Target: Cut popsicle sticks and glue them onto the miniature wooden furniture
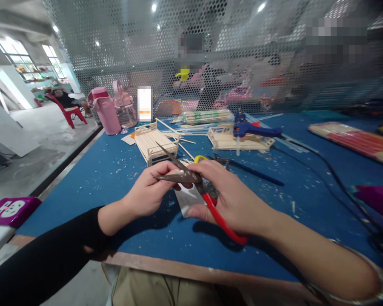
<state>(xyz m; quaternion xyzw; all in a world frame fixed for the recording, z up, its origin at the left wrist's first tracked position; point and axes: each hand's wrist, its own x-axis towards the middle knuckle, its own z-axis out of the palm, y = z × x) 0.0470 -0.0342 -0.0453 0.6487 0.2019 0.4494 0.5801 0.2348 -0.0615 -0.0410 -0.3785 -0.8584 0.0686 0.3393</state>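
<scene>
My right hand (232, 195) is closed on a pair of scissors (221, 219) with red handles, the dark blades spread apart and pointing left. My left hand (150, 187) is in a pinch beside the lower blade, which crosses in front of its fingertips. A small pale bit shows between the blades; what the left fingers hold is mostly hidden. Beyond the blades stands a small bed-like frame (155, 144) made of wooden sticks. Under my hands lies a whitish flat piece (187, 199).
A second stick frame (236, 142) has a blue glue gun (258, 129) over it. Pliers (255, 171) lie in front. Behind are a bag of sticks (207, 116), a pink bottle (105, 112) and a perforated metal screen (130, 55). A purple power strip (12, 211) is at left.
</scene>
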